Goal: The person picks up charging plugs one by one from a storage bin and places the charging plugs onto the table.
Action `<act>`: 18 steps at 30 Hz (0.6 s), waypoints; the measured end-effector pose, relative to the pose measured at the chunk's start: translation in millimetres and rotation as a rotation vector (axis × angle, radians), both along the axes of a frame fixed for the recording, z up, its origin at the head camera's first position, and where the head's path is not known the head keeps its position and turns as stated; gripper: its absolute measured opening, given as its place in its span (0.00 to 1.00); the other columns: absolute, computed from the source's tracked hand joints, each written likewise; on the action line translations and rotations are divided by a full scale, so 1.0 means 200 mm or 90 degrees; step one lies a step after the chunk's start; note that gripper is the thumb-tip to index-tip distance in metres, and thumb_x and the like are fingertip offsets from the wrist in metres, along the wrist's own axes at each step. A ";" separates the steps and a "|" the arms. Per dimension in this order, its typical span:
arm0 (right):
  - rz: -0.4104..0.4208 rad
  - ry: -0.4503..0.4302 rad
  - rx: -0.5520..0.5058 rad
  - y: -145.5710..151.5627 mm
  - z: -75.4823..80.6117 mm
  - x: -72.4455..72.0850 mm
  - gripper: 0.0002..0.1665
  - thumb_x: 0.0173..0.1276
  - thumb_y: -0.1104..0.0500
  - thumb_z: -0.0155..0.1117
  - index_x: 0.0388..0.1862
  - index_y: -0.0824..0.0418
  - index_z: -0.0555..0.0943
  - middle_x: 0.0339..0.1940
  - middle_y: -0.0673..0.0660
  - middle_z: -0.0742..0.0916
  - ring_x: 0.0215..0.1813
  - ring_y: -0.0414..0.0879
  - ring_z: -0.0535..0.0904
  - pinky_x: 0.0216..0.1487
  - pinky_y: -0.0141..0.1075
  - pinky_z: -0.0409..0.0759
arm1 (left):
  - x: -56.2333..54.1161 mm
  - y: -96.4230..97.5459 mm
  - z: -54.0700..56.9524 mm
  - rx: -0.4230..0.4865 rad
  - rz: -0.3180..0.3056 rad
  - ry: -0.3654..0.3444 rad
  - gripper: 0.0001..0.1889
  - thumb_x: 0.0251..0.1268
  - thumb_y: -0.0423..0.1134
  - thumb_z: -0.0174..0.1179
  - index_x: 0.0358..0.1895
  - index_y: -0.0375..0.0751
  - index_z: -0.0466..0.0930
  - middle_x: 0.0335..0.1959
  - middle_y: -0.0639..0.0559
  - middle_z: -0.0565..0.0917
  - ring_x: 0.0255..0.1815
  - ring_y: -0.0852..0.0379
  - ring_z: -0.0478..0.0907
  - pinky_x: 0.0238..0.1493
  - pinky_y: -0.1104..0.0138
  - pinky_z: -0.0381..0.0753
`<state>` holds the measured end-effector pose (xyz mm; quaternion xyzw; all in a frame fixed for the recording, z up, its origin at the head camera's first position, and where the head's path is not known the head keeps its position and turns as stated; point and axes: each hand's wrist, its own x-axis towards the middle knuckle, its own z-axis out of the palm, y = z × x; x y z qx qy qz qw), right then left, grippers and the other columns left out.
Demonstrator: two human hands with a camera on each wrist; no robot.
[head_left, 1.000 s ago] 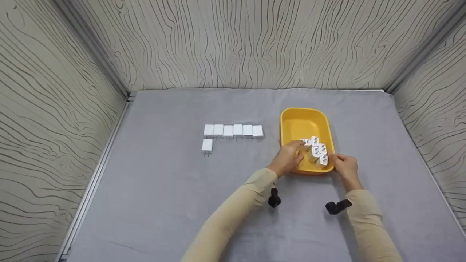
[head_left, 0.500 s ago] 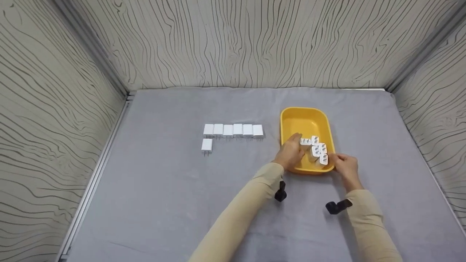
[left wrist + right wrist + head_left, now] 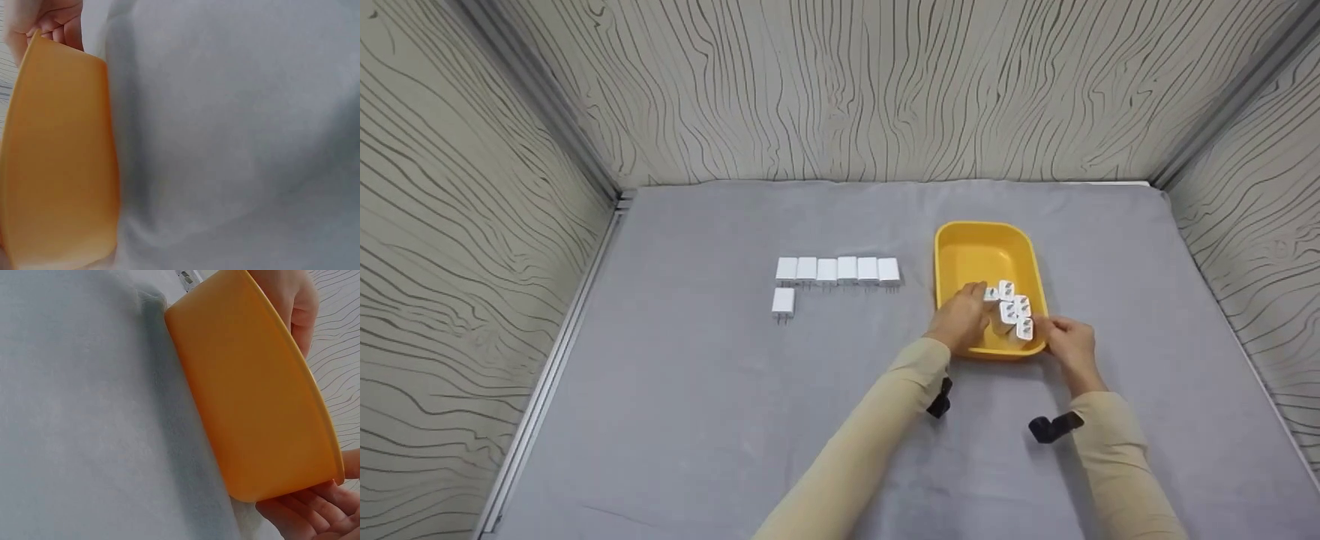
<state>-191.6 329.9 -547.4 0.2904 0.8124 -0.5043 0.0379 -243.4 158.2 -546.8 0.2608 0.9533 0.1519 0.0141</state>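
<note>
Near the front of a yellow tray, several white plug chargers stand on end with their prongs up. My left hand reaches over the tray's left rim. Its fingers hold the leftmost charger of this group and cover part of it. At the tray's front right corner, my right hand grips the rim. The right wrist view shows the right hand's fingers under the rim and the thumb above it. The tray's outer wall fills the left of the left wrist view.
Left of the tray, a row of white chargers lies on the grey cloth, with prongs toward me. One more charger lies in front of the row's left end. Wood-patterned walls enclose the table.
My left hand drew slightly back from the leftmost charger in the tray, then closed in on it again, hiding more of it. The right hand has stayed at the tray's corner.
</note>
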 end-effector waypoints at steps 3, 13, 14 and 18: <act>0.001 -0.009 0.006 0.00 0.01 0.00 0.31 0.70 0.50 0.56 0.61 0.72 0.75 0.48 0.60 0.84 0.29 0.26 0.73 0.31 0.19 0.77 | 0.00 0.01 -0.01 0.007 0.012 0.031 0.21 0.72 0.46 0.51 0.64 0.42 0.70 0.56 0.52 0.80 0.55 0.61 0.81 0.56 0.76 0.80; 0.010 -0.016 0.026 0.00 0.00 0.01 0.30 0.70 0.51 0.53 0.62 0.71 0.74 0.60 0.70 0.79 0.30 0.26 0.71 0.31 0.18 0.76 | 0.01 0.04 -0.01 -0.036 0.066 -0.013 0.21 0.73 0.49 0.49 0.64 0.47 0.71 0.57 0.57 0.81 0.53 0.63 0.82 0.52 0.75 0.82; 0.009 -0.014 0.026 0.00 0.00 0.01 0.30 0.70 0.51 0.54 0.61 0.72 0.74 0.59 0.69 0.79 0.29 0.26 0.72 0.31 0.18 0.76 | 0.01 0.05 0.00 -0.039 0.069 -0.026 0.21 0.73 0.49 0.48 0.64 0.47 0.71 0.57 0.57 0.81 0.52 0.63 0.83 0.52 0.74 0.82; 0.002 0.001 0.037 0.00 0.00 0.01 0.28 0.69 0.51 0.55 0.59 0.72 0.77 0.48 0.62 0.85 0.28 0.26 0.72 0.30 0.19 0.76 | 0.00 0.05 0.02 -0.024 0.085 -0.067 0.18 0.74 0.49 0.47 0.60 0.49 0.74 0.50 0.58 0.85 0.48 0.62 0.84 0.49 0.73 0.83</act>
